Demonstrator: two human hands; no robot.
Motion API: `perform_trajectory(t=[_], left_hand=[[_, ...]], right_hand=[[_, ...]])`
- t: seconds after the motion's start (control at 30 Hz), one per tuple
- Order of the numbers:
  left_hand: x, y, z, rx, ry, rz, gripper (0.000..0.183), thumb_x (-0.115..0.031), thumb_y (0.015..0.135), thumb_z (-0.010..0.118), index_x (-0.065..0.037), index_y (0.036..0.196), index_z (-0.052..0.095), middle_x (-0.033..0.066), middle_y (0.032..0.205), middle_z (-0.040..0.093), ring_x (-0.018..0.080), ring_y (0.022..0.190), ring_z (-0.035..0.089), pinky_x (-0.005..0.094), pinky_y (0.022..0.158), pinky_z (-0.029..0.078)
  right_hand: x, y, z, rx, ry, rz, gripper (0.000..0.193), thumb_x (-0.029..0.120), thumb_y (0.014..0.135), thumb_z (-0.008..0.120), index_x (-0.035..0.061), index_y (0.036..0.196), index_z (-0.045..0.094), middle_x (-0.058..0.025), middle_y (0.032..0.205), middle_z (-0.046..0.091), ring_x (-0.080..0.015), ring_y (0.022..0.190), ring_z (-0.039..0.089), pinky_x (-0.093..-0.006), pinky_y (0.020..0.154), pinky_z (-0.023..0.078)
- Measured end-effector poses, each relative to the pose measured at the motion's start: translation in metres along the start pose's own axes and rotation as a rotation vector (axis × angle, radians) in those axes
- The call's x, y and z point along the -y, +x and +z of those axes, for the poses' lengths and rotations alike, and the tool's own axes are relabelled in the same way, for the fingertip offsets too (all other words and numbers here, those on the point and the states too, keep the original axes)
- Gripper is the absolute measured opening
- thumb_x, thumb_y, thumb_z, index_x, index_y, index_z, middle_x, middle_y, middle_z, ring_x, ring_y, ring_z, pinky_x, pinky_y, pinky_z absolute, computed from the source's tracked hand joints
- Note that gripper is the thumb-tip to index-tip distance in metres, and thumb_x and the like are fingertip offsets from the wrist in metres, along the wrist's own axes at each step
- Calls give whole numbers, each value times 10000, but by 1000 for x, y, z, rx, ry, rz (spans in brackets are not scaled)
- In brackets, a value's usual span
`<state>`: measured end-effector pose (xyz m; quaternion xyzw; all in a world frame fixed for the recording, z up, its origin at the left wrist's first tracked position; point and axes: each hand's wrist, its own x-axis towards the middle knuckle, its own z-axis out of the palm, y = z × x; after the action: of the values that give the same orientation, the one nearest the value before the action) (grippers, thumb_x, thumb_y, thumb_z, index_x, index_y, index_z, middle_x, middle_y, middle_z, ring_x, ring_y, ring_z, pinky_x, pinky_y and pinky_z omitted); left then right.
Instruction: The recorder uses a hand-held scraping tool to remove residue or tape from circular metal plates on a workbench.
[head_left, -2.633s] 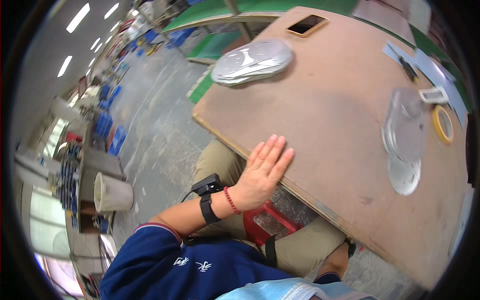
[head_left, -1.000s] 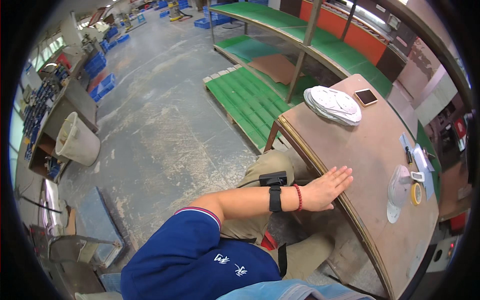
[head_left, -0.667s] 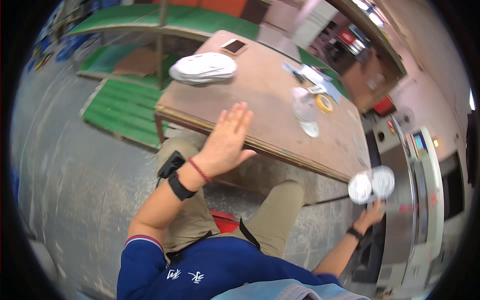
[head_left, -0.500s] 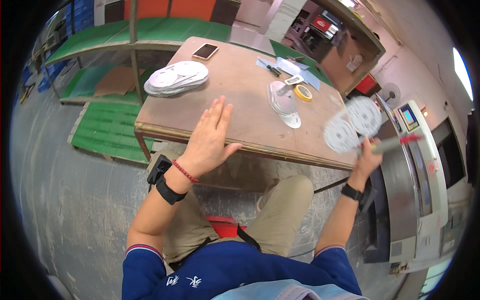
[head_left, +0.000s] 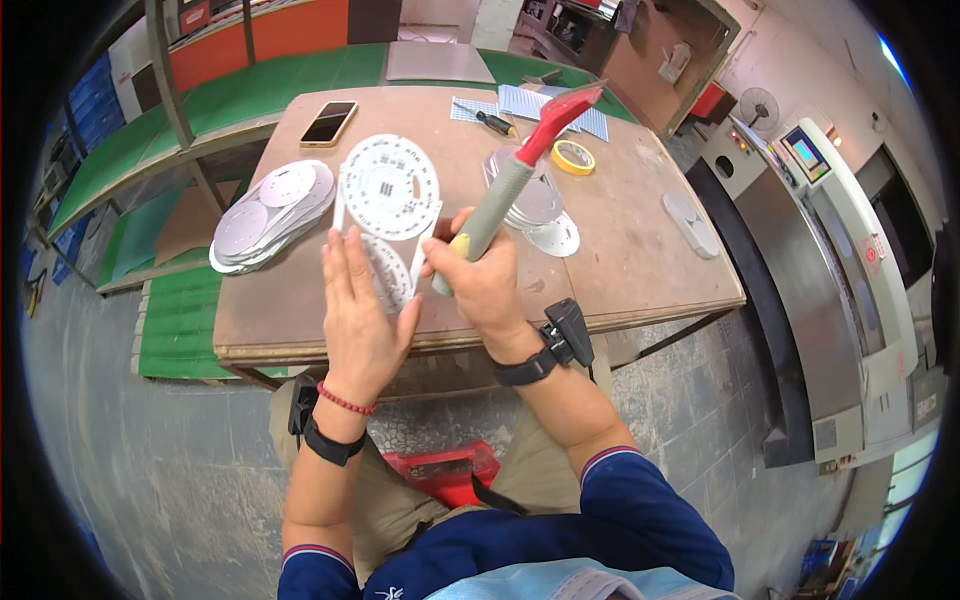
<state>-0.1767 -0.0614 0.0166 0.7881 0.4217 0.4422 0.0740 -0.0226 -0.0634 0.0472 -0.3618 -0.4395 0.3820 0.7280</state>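
Note:
My right hand (head_left: pixel 490 285) is closed round a grey-handled tool (head_left: pixel 497 205) with a red, pointed end aimed up and away; its exact kind is unclear. A white dial plate (head_left: pixel 392 187), made of two joined round parts with slots and printed marks, is tilted up between my hands. My right thumb and fingers are at its right edge; whether they pinch it is hard to tell. My left hand (head_left: pixel 360 310) has its fingers stretched out against the lower round part, covering some of it. To the left lies a pile of similar white plates (head_left: pixel 270 215).
The brown table (head_left: pixel 630 270) bears a phone (head_left: pixel 328 124), a smaller plate stack (head_left: pixel 540 205), yellow tape (head_left: pixel 573 157), a screwdriver (head_left: pixel 495 123), papers (head_left: pixel 540 104) and a single white plate (head_left: pixel 690 225). A green shelf (head_left: pixel 240 105) stands left, a machine (head_left: pixel 850 250) right.
My right hand has swung in from the far right with the tool and the dial plate. My left hand has moved slightly left and down and now meets the plate.

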Motion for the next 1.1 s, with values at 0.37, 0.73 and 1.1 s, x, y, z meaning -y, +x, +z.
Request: perform_trajectory(t=[0.37, 0.73, 1.1], left_hand=[[10, -14, 7, 94, -18, -114, 535, 102, 797, 583, 91, 1328, 517, 279, 1129, 662, 426, 1027, 659, 407, 836, 562], [32, -6, -37, -232, -908, -464, 286, -5, 1005, 547, 47, 1284, 575, 58, 1096, 662, 88, 952, 619, 248, 846, 501], [34, -5, -26, -128, -917, -565, 291, -42, 1021, 538, 23, 1303, 569, 22, 1019, 659, 62, 873, 596, 219, 760, 492]], right_hand=[[-9, -16, 2, 122, -31, 209, 251, -11, 857, 734, -8, 1028, 550, -89, 962, 659, -103, 736, 645, -241, 599, 537], [17, -9, -84, 6, -314, 209, 330, 100, 869, 777, 30, 1123, 578, 4, 834, 600, -68, 687, 590, -241, 567, 505], [18, -14, -108, -44, -205, 85, 390, -20, 912, 631, -18, 1276, 491, -84, 937, 600, -116, 672, 609, -258, 562, 524]])
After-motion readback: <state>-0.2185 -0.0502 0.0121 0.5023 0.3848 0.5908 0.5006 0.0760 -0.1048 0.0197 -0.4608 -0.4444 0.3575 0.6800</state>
